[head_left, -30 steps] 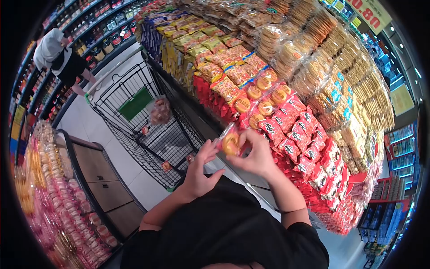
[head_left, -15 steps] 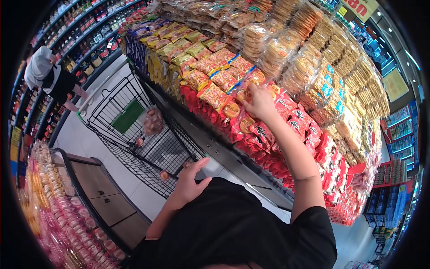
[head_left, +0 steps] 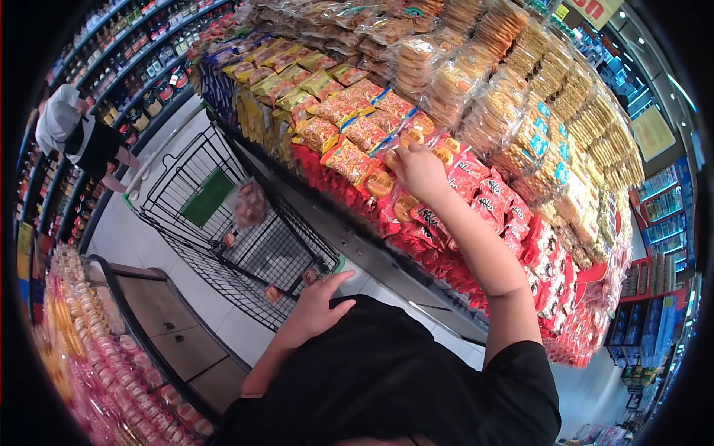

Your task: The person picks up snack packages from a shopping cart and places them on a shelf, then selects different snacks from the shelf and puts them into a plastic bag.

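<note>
My right hand [head_left: 422, 172] reaches onto the snack display, its fingers closed at the edge of a red snack packet [head_left: 390, 154] with a round yellow picture; the fingertips are partly hidden. Beside it lie yellow-and-red snack packets [head_left: 346, 162] and red packets with dark lettering [head_left: 487, 202]. Over the near end of the shopping cart [head_left: 223, 193] hovers my left hand [head_left: 321, 306], thumb apart from the fingers, holding nothing. Inside the cart sit a clear bag of brownish round items [head_left: 251, 204] and a few small packs.
Stacks of clear-wrapped flat biscuits [head_left: 476, 78] rise behind the packets. A person [head_left: 74, 130] stands by the bottle shelves [head_left: 141, 56] at upper left. At lower left, a wood-fronted stand [head_left: 175, 327] borders more packaged goods [head_left: 111, 357]. Pale floor tiles [head_left: 111, 234] run around the cart.
My right hand has shifted slightly left along the packets, still with bent fingers. My left hand has moved slightly, staying near the cart. The view has shifted a little.
</note>
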The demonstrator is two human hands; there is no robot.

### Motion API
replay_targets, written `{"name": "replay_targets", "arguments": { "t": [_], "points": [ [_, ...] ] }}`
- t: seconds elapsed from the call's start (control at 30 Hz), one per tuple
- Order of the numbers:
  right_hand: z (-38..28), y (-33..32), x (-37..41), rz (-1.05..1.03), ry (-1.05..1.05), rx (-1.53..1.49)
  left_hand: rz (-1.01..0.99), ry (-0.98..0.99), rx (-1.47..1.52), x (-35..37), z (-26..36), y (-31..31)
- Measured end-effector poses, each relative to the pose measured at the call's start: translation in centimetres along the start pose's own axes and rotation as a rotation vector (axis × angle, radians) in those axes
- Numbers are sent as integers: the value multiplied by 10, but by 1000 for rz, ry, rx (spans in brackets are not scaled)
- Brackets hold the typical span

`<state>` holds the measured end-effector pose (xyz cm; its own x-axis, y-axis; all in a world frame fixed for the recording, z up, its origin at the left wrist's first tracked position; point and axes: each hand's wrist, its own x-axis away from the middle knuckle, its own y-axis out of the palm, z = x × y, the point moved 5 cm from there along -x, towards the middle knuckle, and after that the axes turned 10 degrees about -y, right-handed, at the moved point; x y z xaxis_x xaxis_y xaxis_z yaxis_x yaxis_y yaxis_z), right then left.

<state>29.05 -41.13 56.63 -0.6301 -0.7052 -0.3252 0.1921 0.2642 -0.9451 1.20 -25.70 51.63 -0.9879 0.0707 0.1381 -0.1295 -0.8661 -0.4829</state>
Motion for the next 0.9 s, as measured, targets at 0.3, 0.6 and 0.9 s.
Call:
{"name": "replay_targets", "arguments": {
  "t": [0.3,0.6,0.9],
  "points": [
    [-23,-49,23,146,-55,-122,-27,26,-11,1,-4,-1],
    [-56,-78,60,107,-171,-403,-78,11,-61,-1,-8,5],
    [65,-56,54,-77,153,64,-196,-31,-474,-3,-64,31]
  ]
}}
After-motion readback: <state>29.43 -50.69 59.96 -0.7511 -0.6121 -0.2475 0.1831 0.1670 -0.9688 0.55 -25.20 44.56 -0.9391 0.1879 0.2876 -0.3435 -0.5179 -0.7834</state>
